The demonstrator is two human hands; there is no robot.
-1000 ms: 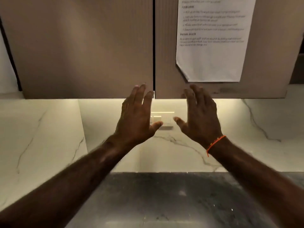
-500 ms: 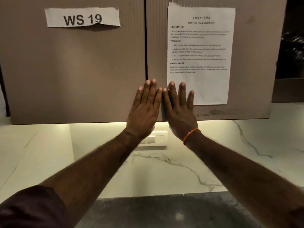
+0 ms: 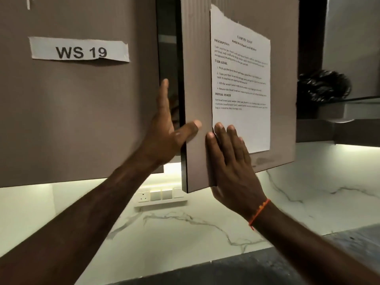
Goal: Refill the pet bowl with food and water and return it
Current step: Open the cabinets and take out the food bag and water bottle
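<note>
No pet bowl, food or water is in view. The right cabinet door [image 3: 236, 21] stands partly open, with a dark gap beside it. My left hand [image 3: 166, 130] grips the door's free edge, thumb on the front face and fingers reaching up behind the edge. My right hand [image 3: 230, 161], with an orange thread at the wrist, rests flat on the lower face of the door, fingers straight and touching the taped task sheet [image 3: 240, 89]. The cabinet's inside is too dark to make out.
The left cabinet door [image 3: 72, 110] is closed and carries a "WS 19" label [image 3: 80, 50]. A black crumpled bag [image 3: 322, 85] sits on an open shelf at right. Below are a marble backsplash with a switch panel [image 3: 160, 196] and a dark countertop [image 3: 246, 270].
Both hands rose from below the cabinet to its doors. The right door, closed half a second ago, has swung partly open with my left hand on its edge.
</note>
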